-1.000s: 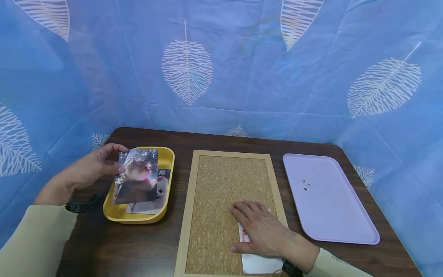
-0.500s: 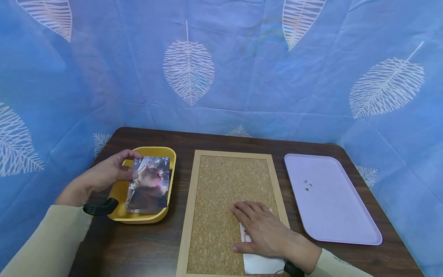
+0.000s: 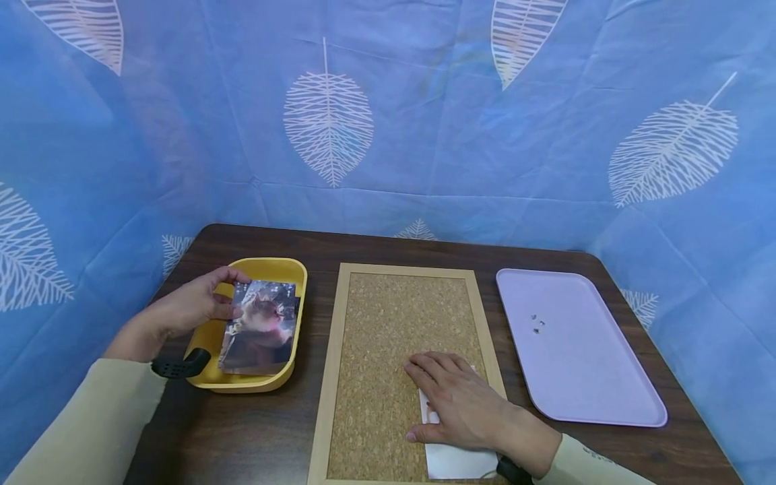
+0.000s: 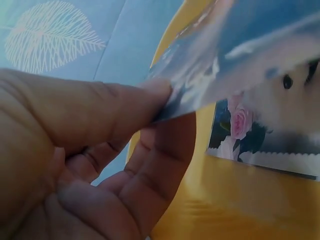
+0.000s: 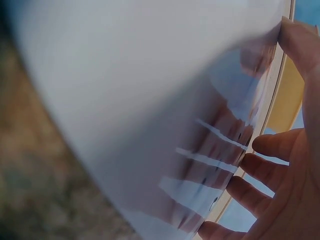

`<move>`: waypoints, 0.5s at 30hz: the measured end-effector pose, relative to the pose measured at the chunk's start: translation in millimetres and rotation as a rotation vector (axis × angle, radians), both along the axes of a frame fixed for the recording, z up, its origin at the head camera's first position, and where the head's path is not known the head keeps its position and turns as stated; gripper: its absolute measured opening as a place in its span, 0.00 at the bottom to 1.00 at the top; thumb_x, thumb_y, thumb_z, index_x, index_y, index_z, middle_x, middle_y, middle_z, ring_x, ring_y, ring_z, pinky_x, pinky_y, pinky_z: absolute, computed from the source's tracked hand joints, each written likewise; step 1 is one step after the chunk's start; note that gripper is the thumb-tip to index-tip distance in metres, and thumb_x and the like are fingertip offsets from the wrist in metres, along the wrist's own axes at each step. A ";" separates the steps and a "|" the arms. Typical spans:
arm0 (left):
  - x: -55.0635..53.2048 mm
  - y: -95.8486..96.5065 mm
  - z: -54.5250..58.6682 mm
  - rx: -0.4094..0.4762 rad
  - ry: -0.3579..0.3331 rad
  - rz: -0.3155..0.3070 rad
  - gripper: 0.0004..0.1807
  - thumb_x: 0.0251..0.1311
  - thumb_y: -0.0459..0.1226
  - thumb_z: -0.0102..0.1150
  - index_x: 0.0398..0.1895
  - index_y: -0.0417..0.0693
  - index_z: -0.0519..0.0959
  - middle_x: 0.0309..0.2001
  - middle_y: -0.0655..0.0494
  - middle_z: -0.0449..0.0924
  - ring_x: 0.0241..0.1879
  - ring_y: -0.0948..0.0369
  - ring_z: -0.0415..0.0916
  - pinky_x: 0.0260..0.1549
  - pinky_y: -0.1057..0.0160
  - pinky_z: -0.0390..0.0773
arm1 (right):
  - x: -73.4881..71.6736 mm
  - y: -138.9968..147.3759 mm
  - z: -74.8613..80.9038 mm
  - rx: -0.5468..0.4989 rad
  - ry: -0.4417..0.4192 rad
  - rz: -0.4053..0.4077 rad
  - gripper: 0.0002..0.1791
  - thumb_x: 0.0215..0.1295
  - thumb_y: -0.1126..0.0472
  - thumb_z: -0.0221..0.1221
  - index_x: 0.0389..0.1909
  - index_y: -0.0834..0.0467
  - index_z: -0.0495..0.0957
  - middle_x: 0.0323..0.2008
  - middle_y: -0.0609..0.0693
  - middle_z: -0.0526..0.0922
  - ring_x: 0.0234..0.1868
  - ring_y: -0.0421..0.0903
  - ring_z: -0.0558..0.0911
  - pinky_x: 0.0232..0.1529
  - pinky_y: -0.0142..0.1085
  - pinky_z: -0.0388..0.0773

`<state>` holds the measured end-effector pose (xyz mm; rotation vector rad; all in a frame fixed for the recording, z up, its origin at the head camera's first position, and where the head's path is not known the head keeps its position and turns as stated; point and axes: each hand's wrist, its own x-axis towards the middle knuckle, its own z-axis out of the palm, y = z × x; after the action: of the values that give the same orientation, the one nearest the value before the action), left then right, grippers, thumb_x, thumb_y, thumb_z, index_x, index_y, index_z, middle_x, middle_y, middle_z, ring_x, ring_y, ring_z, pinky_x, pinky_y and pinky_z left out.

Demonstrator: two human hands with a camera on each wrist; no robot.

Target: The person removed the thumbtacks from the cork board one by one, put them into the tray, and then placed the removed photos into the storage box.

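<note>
Over the yellow tray (image 3: pixel 206 342), my left hand (image 3: pixel 188 306) pinches a glossy photo (image 3: pixel 259 330) by its left edge between thumb and fingers. Beneath it, in the left wrist view, lies another photo (image 4: pixel 240 125) showing pink roses and part of a pale animal with dark eyes. My right hand (image 3: pixel 463 404) rests with fingers extended on a mostly white picture (image 3: pixel 455 461) at the lower right of the corkboard (image 3: pixel 388 337). That hand covers much of the picture. In the right wrist view its glossy surface (image 5: pixel 140 90) reflects the fingers.
To the right of the corkboard lies a lilac tray (image 3: pixel 594 364) with a few tiny shiny pieces (image 3: pixel 537 325) on it. All stand on a dark wooden table (image 3: pixel 254 431). Behind it hangs a blue cloth (image 3: pixel 424 121) with white leaf prints.
My left hand has moved right and slightly down with the photo, bringing it lower over the yellow tray and covering most of the photo beneath. My right hand has stayed in place.
</note>
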<state>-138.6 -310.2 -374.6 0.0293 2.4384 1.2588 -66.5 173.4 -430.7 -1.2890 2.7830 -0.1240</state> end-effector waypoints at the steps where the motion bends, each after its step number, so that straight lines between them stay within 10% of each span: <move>1: 0.2 -0.2 0.2 -0.002 0.003 -0.005 0.30 0.71 0.28 0.62 0.72 0.44 0.62 0.54 0.41 0.76 0.45 0.50 0.77 0.49 0.51 0.86 | 0.0 -0.1 0.1 0.000 0.001 0.001 0.53 0.69 0.20 0.46 0.80 0.55 0.65 0.77 0.54 0.69 0.77 0.55 0.69 0.72 0.58 0.69; 15: -0.5 9.3 -5.1 -0.051 0.001 -0.080 0.30 0.69 0.29 0.64 0.70 0.43 0.62 0.57 0.37 0.70 0.48 0.48 0.77 0.47 0.51 0.83 | 0.4 -1.3 0.4 -0.001 0.004 0.003 0.53 0.69 0.20 0.47 0.80 0.56 0.66 0.77 0.54 0.70 0.77 0.55 0.69 0.72 0.58 0.70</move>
<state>-139.0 -300.9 -379.8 0.1122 2.4438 1.1628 -66.1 172.2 -430.3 -1.2948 2.7842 -0.1224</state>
